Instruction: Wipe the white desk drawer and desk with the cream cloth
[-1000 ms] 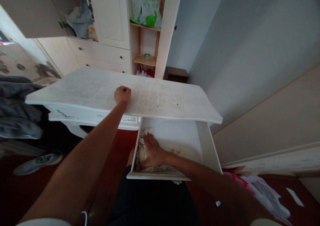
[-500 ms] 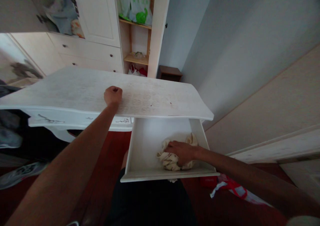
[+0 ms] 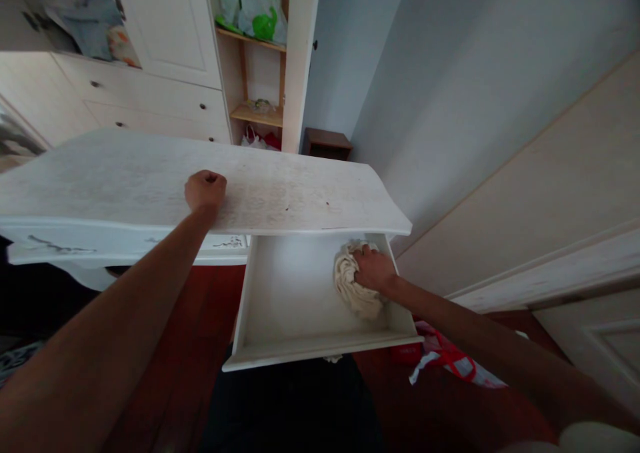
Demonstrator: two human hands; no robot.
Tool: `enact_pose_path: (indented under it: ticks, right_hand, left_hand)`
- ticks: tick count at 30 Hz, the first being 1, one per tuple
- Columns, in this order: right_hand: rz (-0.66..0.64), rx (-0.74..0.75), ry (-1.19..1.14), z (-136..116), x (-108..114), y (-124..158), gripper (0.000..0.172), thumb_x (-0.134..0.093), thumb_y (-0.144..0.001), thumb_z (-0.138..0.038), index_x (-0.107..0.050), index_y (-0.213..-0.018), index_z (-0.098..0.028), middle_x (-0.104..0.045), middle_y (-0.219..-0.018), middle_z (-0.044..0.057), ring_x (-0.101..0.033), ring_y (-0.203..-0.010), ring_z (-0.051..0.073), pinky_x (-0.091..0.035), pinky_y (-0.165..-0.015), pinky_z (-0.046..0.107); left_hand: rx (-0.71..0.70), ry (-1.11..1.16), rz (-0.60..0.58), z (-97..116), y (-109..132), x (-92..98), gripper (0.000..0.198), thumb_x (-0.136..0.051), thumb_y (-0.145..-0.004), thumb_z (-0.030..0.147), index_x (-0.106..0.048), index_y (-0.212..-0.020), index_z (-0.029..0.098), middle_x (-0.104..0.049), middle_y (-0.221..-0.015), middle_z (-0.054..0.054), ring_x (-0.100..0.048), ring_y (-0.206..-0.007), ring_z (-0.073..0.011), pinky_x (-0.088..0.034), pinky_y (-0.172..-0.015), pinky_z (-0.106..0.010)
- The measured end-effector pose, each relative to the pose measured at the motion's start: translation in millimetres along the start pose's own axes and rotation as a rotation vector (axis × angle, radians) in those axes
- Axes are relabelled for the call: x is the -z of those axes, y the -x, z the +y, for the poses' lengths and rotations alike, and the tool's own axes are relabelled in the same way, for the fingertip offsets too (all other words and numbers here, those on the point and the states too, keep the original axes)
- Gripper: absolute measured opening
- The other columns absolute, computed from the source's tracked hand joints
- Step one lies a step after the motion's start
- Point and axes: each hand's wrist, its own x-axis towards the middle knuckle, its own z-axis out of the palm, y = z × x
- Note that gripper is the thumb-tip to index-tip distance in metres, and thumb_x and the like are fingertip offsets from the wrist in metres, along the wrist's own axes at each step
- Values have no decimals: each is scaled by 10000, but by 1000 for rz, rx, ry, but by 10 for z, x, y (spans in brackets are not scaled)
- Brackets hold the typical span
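My right hand [image 3: 373, 266] grips a crumpled cream cloth [image 3: 350, 283] inside the pulled-out white drawer [image 3: 285, 293]. The cloth is bunched against the drawer's right side, toward its back corner. On the white desk top [image 3: 270, 179] rests my left hand [image 3: 206, 189], curled into a fist; whether anything is inside the curled fingers cannot be seen. Worn, greyish marks cover the desk top, and two small dark specks lie right of the fist.
Behind the desk stands a white cabinet [image 3: 170, 33] with an open shelf section holding plastic bags [image 3: 263, 9]. A small brown box-like stand [image 3: 327, 143] is near the wall. On the red floor, a red and white bag [image 3: 453, 363] lies right of the drawer.
My right hand has pushed the cloth from the front of the drawer toward its back right. My left fist stays on the desk top. The view has shifted slightly right.
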Motion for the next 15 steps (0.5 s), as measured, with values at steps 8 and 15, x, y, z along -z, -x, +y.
enact_pose_path:
  ticks: [8, 15]
  right_hand:
    - [-4, -241, -117, 34, 121, -448, 503, -479, -957, -220, -593, -1397, -4, -658, -1291, 319, -702, -1128, 380, -530, -909, 446]
    - [-214, -119, -59, 2, 251, -399, 459, -507, -966, -331, -753, -1225, -43, -698, -1273, 297, -700, -1172, 400, -567, -913, 485]
  left_hand:
    - [8, -1, 7, 40, 20, 25, 160, -647, -818, 183, -759, -921, 135, -706, -837, -36, -587, -791, -178, -468, -813, -300]
    - [-2, -14, -6, 12, -5, 7, 207, -639, -835, 189, -773, -979, 121, -731, -904, -63, -609, -823, -190, -468, -795, -308]
